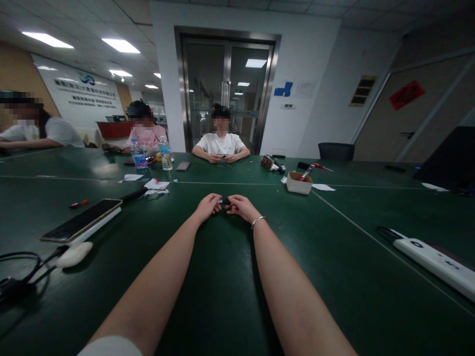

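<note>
One small dark piece (224,200) sat dead centre, too tiny for any marking to be read! The left hand (208,208) had its left end pinched between thumb and curled fingers; the right hand (243,207), silver bracelet (259,222) at the wrist, closed its fingertips around the right end, so the piece bridged the narrow gap over the green table (222,277). Farther out, right, stood an open box (299,184); far left, two bottles wore blue labels, their brands too blurred to call. And there, on the far left wall, the big lettering: a sign (83,91) with a blue wave-like logo and rows of Chinese characters, mostly smeared! Far right, a red diamond (407,94) carried one dark, unreadable mark.
</note>
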`<action>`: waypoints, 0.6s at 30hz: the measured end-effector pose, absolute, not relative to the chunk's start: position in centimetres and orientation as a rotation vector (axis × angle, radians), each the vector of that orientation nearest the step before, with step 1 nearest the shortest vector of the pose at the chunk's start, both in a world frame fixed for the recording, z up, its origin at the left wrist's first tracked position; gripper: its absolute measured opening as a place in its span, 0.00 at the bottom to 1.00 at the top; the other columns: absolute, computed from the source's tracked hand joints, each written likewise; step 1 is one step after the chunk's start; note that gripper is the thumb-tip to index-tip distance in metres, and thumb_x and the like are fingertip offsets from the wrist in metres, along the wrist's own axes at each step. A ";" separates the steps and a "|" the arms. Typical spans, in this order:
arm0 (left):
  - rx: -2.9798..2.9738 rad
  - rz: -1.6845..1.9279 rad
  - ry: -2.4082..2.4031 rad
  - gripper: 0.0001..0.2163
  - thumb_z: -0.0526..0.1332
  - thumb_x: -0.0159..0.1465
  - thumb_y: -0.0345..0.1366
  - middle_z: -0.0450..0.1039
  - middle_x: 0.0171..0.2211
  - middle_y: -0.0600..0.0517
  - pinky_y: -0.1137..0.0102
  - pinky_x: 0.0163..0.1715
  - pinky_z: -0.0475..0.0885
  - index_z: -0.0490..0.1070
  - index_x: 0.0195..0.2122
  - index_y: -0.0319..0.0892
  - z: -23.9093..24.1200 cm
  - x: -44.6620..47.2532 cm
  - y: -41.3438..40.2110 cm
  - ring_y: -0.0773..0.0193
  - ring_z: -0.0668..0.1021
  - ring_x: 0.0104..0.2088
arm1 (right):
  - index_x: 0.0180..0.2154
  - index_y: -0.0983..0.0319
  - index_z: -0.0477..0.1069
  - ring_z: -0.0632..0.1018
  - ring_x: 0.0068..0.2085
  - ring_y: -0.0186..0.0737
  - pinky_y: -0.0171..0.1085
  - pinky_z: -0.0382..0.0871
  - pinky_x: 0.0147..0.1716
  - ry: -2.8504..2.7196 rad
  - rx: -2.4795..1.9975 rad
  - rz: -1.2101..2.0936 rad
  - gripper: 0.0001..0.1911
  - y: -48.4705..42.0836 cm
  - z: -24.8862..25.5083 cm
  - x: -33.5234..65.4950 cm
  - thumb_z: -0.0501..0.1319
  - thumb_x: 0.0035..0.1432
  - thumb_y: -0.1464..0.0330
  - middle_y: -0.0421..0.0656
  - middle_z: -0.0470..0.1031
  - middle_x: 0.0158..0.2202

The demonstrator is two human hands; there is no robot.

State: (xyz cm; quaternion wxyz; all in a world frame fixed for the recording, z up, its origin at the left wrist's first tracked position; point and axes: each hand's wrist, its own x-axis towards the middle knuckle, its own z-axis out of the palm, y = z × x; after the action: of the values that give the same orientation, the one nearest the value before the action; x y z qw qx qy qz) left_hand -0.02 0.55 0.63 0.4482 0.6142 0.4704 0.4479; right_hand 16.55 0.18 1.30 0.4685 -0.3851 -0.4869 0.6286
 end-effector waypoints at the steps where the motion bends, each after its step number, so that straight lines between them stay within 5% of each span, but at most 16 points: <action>1: 1.523 1.116 1.167 0.12 0.57 0.57 0.40 0.69 0.24 0.53 0.78 0.18 0.62 0.68 0.40 0.40 0.6 0.0 0.6 0.71 0.70 0.22 | 0.33 0.65 0.67 0.71 0.19 0.27 0.34 0.77 0.25 -1.196 -0.941 1.542 0.04 0.2 1.3 16.6 0.60 0.57 0.71 0.37 0.69 0.18; 18: 1.557 1.138 1.201 0.12 0.57 0.57 0.39 0.70 0.28 0.51 0.77 0.19 0.64 0.69 0.41 0.40 0.7 -0.1 0.3 0.70 0.70 0.24 | 0.34 0.65 0.67 0.72 0.20 0.28 0.35 0.77 0.26 -1.212 -0.935 1.539 0.01 0.2 1.3 16.7 0.58 0.58 0.74 0.38 0.71 0.19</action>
State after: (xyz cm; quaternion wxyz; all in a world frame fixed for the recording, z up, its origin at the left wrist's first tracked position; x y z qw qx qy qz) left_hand -0.05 0.31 0.66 0.4212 0.6216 0.4792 0.4544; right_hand 16.66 0.20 1.27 0.4667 -0.3810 -0.4938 0.6270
